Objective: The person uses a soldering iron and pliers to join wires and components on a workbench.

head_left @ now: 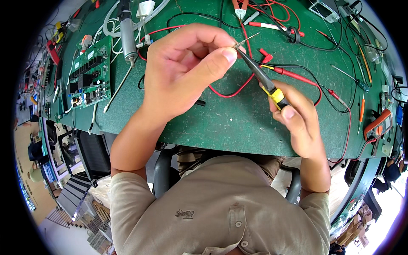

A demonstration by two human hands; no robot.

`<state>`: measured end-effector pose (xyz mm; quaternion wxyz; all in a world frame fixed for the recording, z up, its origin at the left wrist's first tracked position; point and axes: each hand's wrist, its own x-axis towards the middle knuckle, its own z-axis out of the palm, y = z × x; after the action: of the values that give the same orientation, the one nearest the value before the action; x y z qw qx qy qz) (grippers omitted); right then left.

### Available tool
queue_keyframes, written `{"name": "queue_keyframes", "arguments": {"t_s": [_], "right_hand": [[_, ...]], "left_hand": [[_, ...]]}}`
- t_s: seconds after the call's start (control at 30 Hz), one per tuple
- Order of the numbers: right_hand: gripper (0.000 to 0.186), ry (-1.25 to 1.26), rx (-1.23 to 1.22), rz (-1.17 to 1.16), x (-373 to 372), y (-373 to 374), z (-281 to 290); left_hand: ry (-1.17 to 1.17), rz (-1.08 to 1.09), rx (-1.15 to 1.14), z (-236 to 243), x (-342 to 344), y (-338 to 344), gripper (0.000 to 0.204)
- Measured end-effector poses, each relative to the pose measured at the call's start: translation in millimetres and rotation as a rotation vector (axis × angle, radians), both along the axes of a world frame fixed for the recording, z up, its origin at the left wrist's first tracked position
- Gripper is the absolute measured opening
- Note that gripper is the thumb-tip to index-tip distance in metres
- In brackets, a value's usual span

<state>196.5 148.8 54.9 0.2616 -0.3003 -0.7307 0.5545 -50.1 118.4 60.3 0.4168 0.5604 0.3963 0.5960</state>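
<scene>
Above the middle of the green workbench (212,127), my left hand (178,76) pinches a thin wire-like metal piece (250,39) between thumb and forefinger. Its slim end sticks out past the fingertips to the right. My right hand (299,119) is wrapped round the yellow and black handles of long-nose pliers (262,75). The plier jaws slant up to the left, and their tips meet the piece at my left fingertips. Whether the jaws grip it I cannot tell. Behind the pliers lies a small red plug-like part (266,55).
A green circuit board (91,73) lies at the left, beside a grey cylindrical tool (126,34) with a hose. Red and black test leads and a red probe (291,75) cross the right side. An orange multimeter (378,125) sits near the right edge.
</scene>
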Motion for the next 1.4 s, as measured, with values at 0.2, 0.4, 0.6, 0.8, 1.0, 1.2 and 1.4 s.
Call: {"name": "queue_keyframes", "arguments": {"t_s": [0.2,0.4,0.6,0.8,1.0,1.2,1.4], "right_hand": [[0.051,0.127,-0.444,0.075,1.3,-2.6,1.6],[0.050,0.090,-0.361,0.034,1.2,-3.7,1.1],[0.041,0.011,0.240,-0.144,-0.4,-4.6,-5.1],[0.038,-0.074,0.440,-0.167,-1.5,-0.6,-0.9],[0.039,0.068,-0.325,-0.003,1.1,1.2,0.3],[0.028,-0.002,-0.181,0.088,0.1,0.9,-8.3],[0.024,0.019,0.176,0.024,-9.9,0.9,-10.9]], "left_hand": [[-0.020,-0.017,-0.024,-0.7,-1.5,1.5,0.013],[-0.036,-0.009,-0.045,-0.5,0.9,0.2,0.013],[-0.021,-0.018,-0.033,-2.0,2.1,0.6,0.012],[-0.049,0.007,-0.026,-5.2,4.6,1.0,0.010],[-0.129,-0.003,-0.123,0.3,5.2,0.7,0.010],[-0.124,-0.034,-0.097,-1.1,3.0,2.1,0.011],[-0.112,-0.045,-0.101,-2.4,2.4,2.4,0.012]]}}
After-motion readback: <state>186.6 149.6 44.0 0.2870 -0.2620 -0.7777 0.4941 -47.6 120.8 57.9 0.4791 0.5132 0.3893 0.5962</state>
